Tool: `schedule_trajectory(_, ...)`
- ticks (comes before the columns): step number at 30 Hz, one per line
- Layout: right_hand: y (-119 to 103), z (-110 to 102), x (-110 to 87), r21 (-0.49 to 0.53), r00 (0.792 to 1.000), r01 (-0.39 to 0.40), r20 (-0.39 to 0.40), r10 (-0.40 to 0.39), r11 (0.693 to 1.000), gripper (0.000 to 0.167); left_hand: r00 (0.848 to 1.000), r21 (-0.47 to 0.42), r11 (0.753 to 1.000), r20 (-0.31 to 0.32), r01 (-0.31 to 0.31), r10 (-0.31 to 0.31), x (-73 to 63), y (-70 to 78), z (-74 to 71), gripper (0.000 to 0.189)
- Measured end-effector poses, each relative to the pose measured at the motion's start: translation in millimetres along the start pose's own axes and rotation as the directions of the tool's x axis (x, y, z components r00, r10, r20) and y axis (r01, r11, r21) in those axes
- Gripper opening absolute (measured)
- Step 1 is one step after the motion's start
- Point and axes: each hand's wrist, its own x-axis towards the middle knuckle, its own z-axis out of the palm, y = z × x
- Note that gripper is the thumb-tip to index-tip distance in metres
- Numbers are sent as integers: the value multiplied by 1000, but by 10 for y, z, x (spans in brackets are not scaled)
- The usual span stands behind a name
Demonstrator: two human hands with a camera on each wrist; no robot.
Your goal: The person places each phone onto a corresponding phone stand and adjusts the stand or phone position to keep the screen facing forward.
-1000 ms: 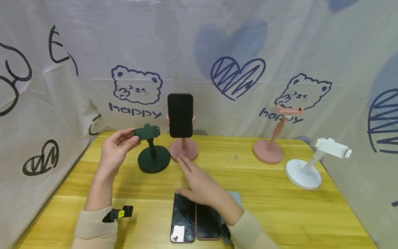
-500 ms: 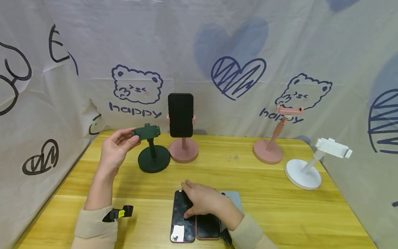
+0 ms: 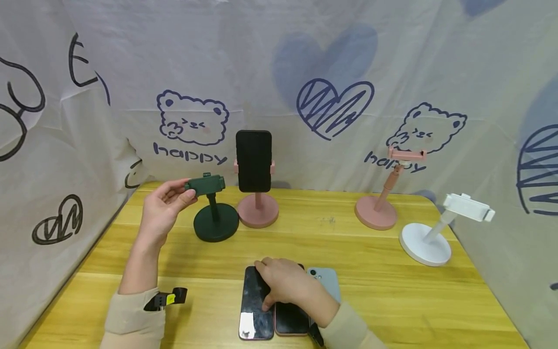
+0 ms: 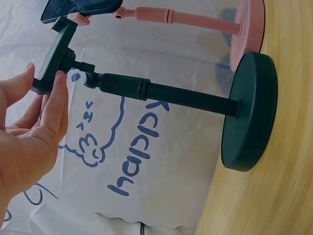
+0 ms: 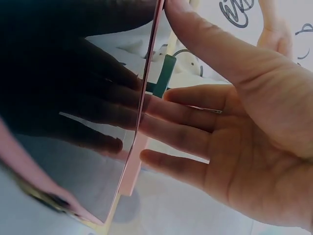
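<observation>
In the head view my left hand (image 3: 161,206) pinches the clamp end of a dark green phone stand (image 3: 215,225) between thumb and fingers. That stand is upright on its round base. My right hand (image 3: 289,283) is low over the phones lying on the table. Its thumb is at the left black phone (image 3: 250,315), and it partly covers the middle pink-edged phone (image 3: 291,320). In the right wrist view the fingers (image 5: 183,137) look fairly straight beside the phone's pink edge, and the dark screen mirrors them. Exact fingertip contact is hard to tell.
A pale blue phone (image 3: 327,281) lies at the right of the row. Behind, a pink stand (image 3: 258,213) carries an upright black phone (image 3: 254,160). Another pink stand (image 3: 376,213) and a white stand (image 3: 425,245) are at the right. A patterned cloth (image 3: 270,63) hangs behind the table.
My right hand has come back from near the pink stand's base down to the phones, its thumb lately shifting slightly right. My left hand keeps its pinch on the green stand.
</observation>
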Motion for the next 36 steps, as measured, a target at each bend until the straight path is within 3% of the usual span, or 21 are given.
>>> schedule_trajectory(12, 38, -72, -68, 26, 992, 19, -128, -16, 999, 106, 1000, 9, 1000, -8, 3, -2, 4, 4, 7, 36)
schedule_trajectory(20, 179, -196, -112, 200, 984, 64, -175, -29, 978, 88, 1000, 16, 1000, -5, 9, -9, 8, 9, 9, 37)
schedule_trajectory(26, 276, -260, -147, 382, 973, 149, -222, -66, 912, 60, 1000, 21, 1000, -4, 14, -14, 8, 15, 10, 38)
schedule_trajectory(33, 346, -288, -153, 564, 962, 243, -245, -121, 789, 40, 1000, 0, 1000, 8, 23, -23, 7, 20, 8, 40)
schedule_trajectory(36, 363, -282, -153, 596, 951, 285, -277, -141, 751, 35, 1000, -6, 1000, 12, 28, -28, 6, 20, 6, 41)
